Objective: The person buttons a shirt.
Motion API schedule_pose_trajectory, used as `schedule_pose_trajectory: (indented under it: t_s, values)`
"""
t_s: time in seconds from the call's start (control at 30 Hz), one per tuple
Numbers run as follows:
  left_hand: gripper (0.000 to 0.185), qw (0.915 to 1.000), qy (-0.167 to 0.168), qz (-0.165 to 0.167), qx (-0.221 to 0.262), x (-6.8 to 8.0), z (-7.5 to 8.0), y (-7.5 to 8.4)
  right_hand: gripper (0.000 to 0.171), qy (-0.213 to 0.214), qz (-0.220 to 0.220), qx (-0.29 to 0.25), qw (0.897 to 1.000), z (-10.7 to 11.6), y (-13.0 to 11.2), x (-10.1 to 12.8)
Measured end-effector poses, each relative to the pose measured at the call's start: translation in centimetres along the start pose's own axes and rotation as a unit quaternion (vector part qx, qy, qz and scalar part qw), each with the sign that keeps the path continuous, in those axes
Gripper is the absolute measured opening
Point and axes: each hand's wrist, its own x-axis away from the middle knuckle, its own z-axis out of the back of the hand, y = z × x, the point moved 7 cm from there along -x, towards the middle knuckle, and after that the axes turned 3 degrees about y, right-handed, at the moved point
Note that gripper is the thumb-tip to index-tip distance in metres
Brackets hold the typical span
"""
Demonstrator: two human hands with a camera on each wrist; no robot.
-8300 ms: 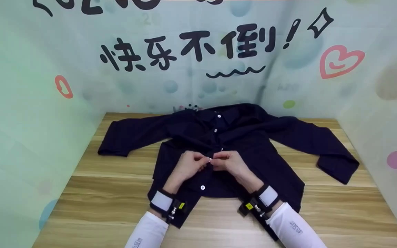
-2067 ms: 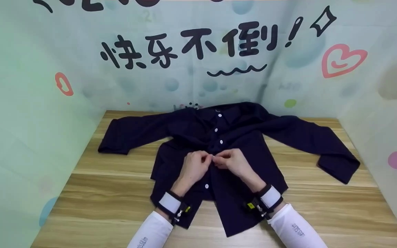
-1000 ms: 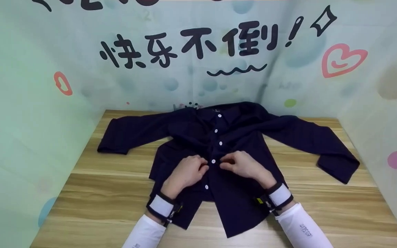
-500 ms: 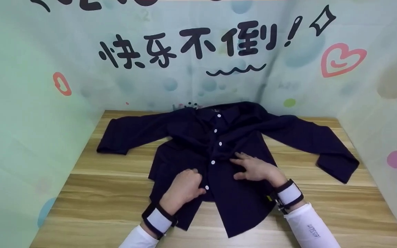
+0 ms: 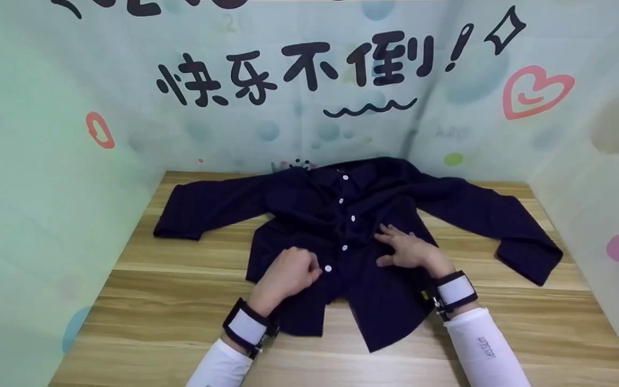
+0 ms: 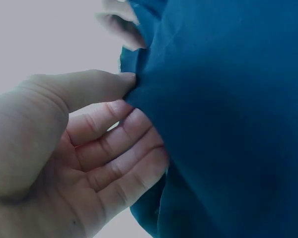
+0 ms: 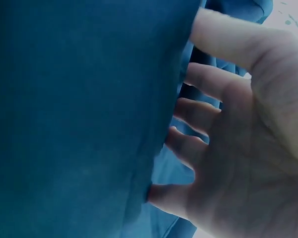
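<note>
A dark navy button-up shirt (image 5: 382, 306) lies front up, its collar at the far side and white buttons down the middle. My left hand (image 5: 288, 271) grips the left front panel beside the lowest white button (image 5: 328, 269). In the left wrist view, the thumb and curled fingers of that hand (image 6: 89, 158) pinch the cloth (image 6: 228, 99) at its edge. On the right front panel my right hand (image 5: 409, 251) rests with fingers spread. The right wrist view has its straight fingertips (image 7: 181, 139) against the shirt fabric (image 7: 74, 119).
The wooden table (image 5: 143, 312) extends under the shirt, whose two sleeves spread left (image 5: 207, 207) and right (image 5: 503, 215). Printed cloth walls (image 5: 288, 129) enclose the back and both sides.
Both hands have let go of the fourth button and moved apart. The right hand has spread on the right panel. The left hand has moved down, gripped the left panel and shifted it up and away.
</note>
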Motion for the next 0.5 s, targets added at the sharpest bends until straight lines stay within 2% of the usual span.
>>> schedule_pose_trajectory:
  t_s: [0.1, 0.17, 0.23, 0.3, 0.37, 0.4, 0.5]
  values:
    - [0.011, 0.9996, 0.01, 0.011, 0.024, -0.6, 0.9, -0.3, 0.072, 0.006, 0.004, -0.007, 1.0, 0.1, 0.1, 0.1]
    - [0.01, 0.999, 0.018, 0.018, 0.037, -0.8, 1.7, -0.3, 0.066, 0.024, 0.02, -0.011, 0.999, 0.5, -0.4, 0.2]
    - [0.009, 0.9982, 0.027, 0.023, 0.048, -1.0, 2.4, -0.3, 0.055, 0.067, 0.037, -0.03, 0.997, 1.4, -1.1, 0.5]
    - [0.009, 0.9977, 0.034, 0.027, 0.053, -1.1, 2.9, -0.3, 0.04, 0.114, 0.05, -0.076, 0.989, 2.4, -2.0, 0.8]
    - [0.009, 0.9975, 0.034, 0.032, 0.053, -1.2, 3.2, -0.4, 0.031, 0.128, 0.056, -0.174, 0.975, 2.8, -3.1, 1.1]
    - [0.009, 0.9974, 0.034, 0.034, 0.054, -1.2, 3.3, -0.4, 0.03, 0.12, 0.057, -0.23, 0.964, 2.6, -3.7, 1.1]
    - [0.009, 0.9976, 0.036, 0.034, 0.049, -1.2, 3.3, -0.4, 0.04, 0.045, 0.039, -0.375, 0.925, 0.9, -5.7, 1.1]
